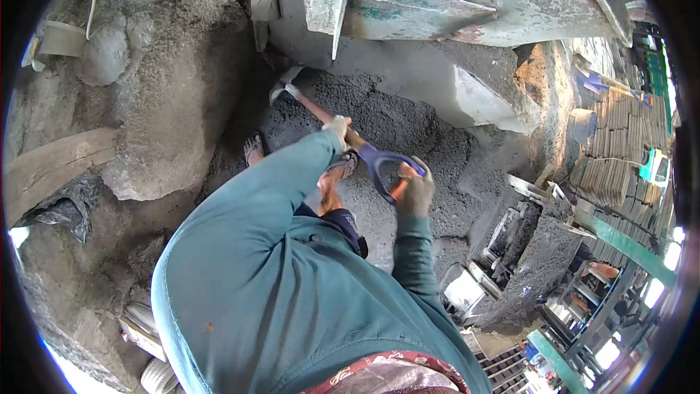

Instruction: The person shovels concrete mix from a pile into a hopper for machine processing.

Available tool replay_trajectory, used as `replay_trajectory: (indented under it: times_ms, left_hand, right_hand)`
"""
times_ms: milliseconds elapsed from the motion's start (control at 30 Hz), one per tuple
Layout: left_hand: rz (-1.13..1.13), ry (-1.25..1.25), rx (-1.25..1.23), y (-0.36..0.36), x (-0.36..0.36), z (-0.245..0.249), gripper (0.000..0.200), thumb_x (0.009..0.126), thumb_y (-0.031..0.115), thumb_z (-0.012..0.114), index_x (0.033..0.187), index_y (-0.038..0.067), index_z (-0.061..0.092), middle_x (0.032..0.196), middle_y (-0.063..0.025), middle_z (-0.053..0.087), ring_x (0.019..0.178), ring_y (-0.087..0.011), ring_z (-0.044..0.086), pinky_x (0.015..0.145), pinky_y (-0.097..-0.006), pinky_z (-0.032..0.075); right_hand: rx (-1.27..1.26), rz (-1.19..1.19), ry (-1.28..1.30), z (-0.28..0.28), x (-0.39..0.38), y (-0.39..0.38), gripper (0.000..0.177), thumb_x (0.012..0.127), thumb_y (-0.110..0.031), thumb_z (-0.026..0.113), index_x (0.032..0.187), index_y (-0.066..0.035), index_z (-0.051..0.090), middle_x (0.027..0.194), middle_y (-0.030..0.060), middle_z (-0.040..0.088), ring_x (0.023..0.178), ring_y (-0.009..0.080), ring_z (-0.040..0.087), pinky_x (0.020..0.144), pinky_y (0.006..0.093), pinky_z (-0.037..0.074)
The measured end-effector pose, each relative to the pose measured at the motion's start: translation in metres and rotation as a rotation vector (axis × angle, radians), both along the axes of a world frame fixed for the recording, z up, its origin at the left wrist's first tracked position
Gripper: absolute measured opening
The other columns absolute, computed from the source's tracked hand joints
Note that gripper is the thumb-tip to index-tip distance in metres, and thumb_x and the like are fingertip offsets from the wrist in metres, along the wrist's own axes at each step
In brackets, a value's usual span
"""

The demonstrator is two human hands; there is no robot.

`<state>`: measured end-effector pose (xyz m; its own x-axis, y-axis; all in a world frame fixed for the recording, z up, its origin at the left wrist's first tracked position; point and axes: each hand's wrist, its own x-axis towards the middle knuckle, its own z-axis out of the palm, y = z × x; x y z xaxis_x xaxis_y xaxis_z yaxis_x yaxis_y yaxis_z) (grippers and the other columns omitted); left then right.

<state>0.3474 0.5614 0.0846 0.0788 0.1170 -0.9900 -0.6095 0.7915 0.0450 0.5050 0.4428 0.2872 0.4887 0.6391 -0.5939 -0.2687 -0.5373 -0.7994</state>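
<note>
A shovel with a purple D-shaped handle [373, 168] and a wooden shaft [315, 108] slants across the middle of the view. Its metal blade [283, 86] points up and left, at the edge of dark, damp, gravelly mix [364, 106]. Closed around the shaft, my left hand [338, 131] sits partway down from the handle. My right hand [415, 188] wraps the grip of the D handle, its fingers closed. Both arms wear teal sleeves, and my sandalled foot [348, 166] shows below the shaft.
A rough concrete mass [168, 102] rises on the left. Overhead at the top is a green-stained metal chute [408, 11]. To the right, stacked boards [616, 138] stand beyond a mix-covered machine [536, 270]. A wooden beam [62, 168] juts in at far left.
</note>
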Motion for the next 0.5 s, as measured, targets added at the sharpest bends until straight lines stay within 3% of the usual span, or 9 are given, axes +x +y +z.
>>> replay_trajectory:
  times_ms: [100,133,167,233,333,367,400,467,500]
  left_hand:
    - [-0.263,0.026,-0.01,0.011,0.008,-0.046,0.033,0.092,0.022,0.052,0.113,-0.002,0.048,0.104,-0.0188,0.055,0.095,-0.0339,0.061,0.079,-0.0516,0.053]
    - [-0.389,0.013,-0.06,-0.003,0.027,-0.095,0.04,0.088,0.02,0.06,0.121,0.001,0.048,0.115,-0.0218,0.058,0.106,-0.0386,0.061,0.084,-0.059,0.052]
    - [-0.394,-0.095,-0.086,-0.025,0.051,-0.124,0.044,0.088,0.021,0.058,0.124,0.001,0.045,0.115,-0.0214,0.059,0.1,-0.0392,0.063,0.086,-0.0588,0.052]
    - [-0.347,-0.326,-0.103,-0.055,0.079,-0.063,0.04,0.087,0.021,0.058,0.12,0.002,0.046,0.112,-0.0202,0.059,0.094,-0.0383,0.065,0.08,-0.0588,0.054]
    - [-0.312,-0.417,-0.125,-0.091,0.114,-0.054,0.036,0.084,0.018,0.061,0.115,0.006,0.046,0.097,-0.0172,0.062,0.08,-0.0325,0.066,0.067,-0.0539,0.056]
    - [-0.258,-0.354,-0.019,-0.097,0.113,-0.041,0.036,0.083,0.018,0.061,0.114,0.007,0.047,0.096,-0.0169,0.062,0.079,-0.0327,0.066,0.066,-0.054,0.055]
    - [-0.207,-0.291,0.086,-0.104,0.109,-0.029,0.035,0.082,0.017,0.062,0.113,0.007,0.048,0.096,-0.0166,0.061,0.078,-0.033,0.066,0.066,-0.0541,0.055]
    - [-0.216,-0.222,-0.014,-0.097,0.088,-0.034,0.026,0.081,0.016,0.062,0.102,0.007,0.051,0.094,-0.0162,0.06,0.082,-0.0358,0.062,0.072,-0.0597,0.051]
    - [-0.096,-0.24,-0.009,-0.092,0.063,-0.035,0.023,0.083,0.015,0.059,0.104,0.007,0.05,0.092,-0.015,0.058,0.08,-0.034,0.06,0.074,-0.058,0.051]
  right_hand:
    - [0.014,-0.061,0.043,-0.036,0.004,-0.014,0.045,0.084,-0.004,0.068,0.126,0.002,0.054,0.097,0.0077,0.065,0.081,0.0163,0.062,0.073,0.027,0.051]
    - [0.049,-0.012,-0.075,-0.034,0.018,-0.036,0.042,0.085,-0.005,0.068,0.124,0.001,0.055,0.093,0.0075,0.064,0.078,0.0167,0.061,0.069,0.0282,0.051]
    - [0.084,0.04,-0.189,-0.028,0.029,-0.059,0.039,0.085,-0.007,0.067,0.122,0.001,0.056,0.089,0.0074,0.063,0.074,0.017,0.061,0.065,0.0294,0.052]
    - [0.053,-0.024,-0.248,-0.007,0.045,-0.087,0.036,0.085,-0.008,0.066,0.12,-0.001,0.057,0.082,0.0079,0.061,0.066,0.0187,0.06,0.057,0.0316,0.052]
    - [-0.093,-0.147,-0.193,0.029,0.074,-0.101,0.036,0.083,-0.004,0.065,0.118,0.001,0.057,0.085,0.009,0.063,0.067,0.0175,0.061,0.056,0.0293,0.051]
    - [-0.133,-0.146,-0.18,0.041,0.068,-0.095,0.036,0.083,-0.002,0.065,0.117,0.002,0.057,0.088,0.0092,0.064,0.07,0.0163,0.061,0.057,0.0277,0.05]
    - [-0.13,-0.153,-0.041,0.057,0.064,-0.087,0.036,0.081,0.0,0.063,0.116,0.003,0.057,0.084,0.0097,0.063,0.064,0.0181,0.061,0.049,0.0306,0.05]
    - [-0.176,-0.067,-0.094,0.054,0.06,-0.074,0.035,0.08,0.001,0.061,0.115,0.003,0.058,0.084,0.0107,0.064,0.062,0.0192,0.061,0.045,0.0323,0.05]
    - [-0.164,-0.046,-0.092,0.044,0.054,-0.067,0.035,0.081,0.0,0.063,0.115,0.003,0.058,0.084,0.0102,0.064,0.062,0.0185,0.061,0.047,0.0313,0.05]
